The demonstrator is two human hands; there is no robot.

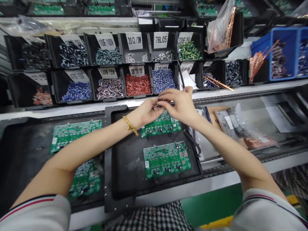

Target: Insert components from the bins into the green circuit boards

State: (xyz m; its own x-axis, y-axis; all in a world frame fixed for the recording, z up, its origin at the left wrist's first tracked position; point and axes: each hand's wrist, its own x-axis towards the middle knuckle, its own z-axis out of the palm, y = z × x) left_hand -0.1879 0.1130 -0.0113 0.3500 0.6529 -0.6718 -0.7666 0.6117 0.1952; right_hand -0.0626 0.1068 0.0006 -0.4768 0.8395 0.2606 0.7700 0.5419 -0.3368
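My left hand [152, 111] and my right hand [179, 105] meet above the back edge of a black tray [127, 166]. Their fingers are bent together around something small that I cannot make out. Beneath them lies a green circuit board [160, 127], partly covered by the hands. A second green board [167, 160] lies in the same tray, nearer to me, with small parts mounted on it. Just behind the hands is a bin of blue components [164, 80], and to its left a bin of red components [138, 85].
Two rows of labelled black bins [134, 43] stand behind the trays. Another tray [24, 154] with green boards [74, 132] is at the left. Plastic bags of parts [231, 123] lie at the right, below a blue bin [281, 54] and copper-coloured strips [257, 64].
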